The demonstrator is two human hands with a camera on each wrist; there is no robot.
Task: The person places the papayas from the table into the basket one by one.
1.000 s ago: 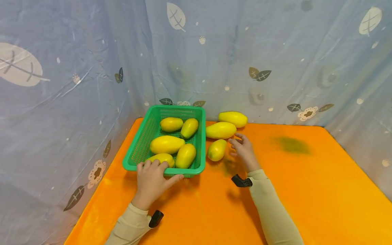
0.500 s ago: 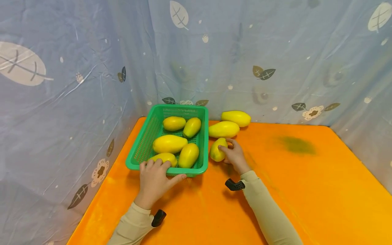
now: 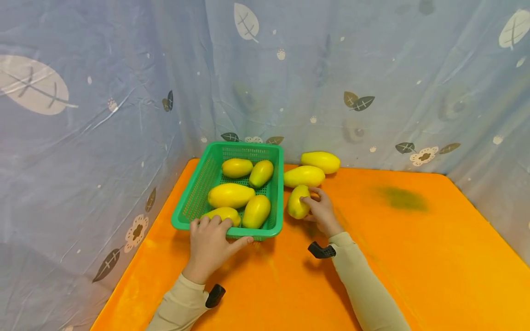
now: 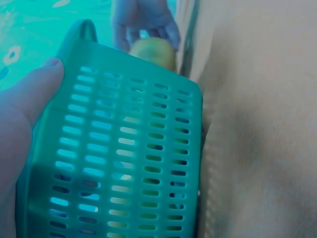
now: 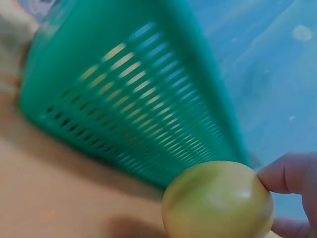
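My left hand (image 3: 211,248) grips the near rim of a green plastic basket (image 3: 280,188), fingers over the edge and thumb along the outside. Several yellow papayas lie in it, among them a long papaya (image 3: 231,196) in the middle. To the right of the basket, my right hand (image 3: 323,211) holds a small yellow papaya (image 3: 298,202) between thumb and fingers. The right wrist view shows the rounded end of this papaya (image 5: 218,203), close to the slotted basket wall (image 5: 133,89). In the left wrist view, my left thumb (image 4: 42,87) presses against the basket's rim.
Behind the held papaya, a papaya (image 3: 305,176) lies close to the basket and another papaya (image 3: 320,162) rests near the back curtain (image 3: 265,82). The orange tabletop (image 3: 414,257) extends right, with a dark greenish stain (image 3: 401,198). Patterned curtain also borders the left side.
My right hand has moved left onto the small papaya and grasped it; the papaya now stands slightly more upright. My left hand stays on the basket rim. The head view has shifted slightly.
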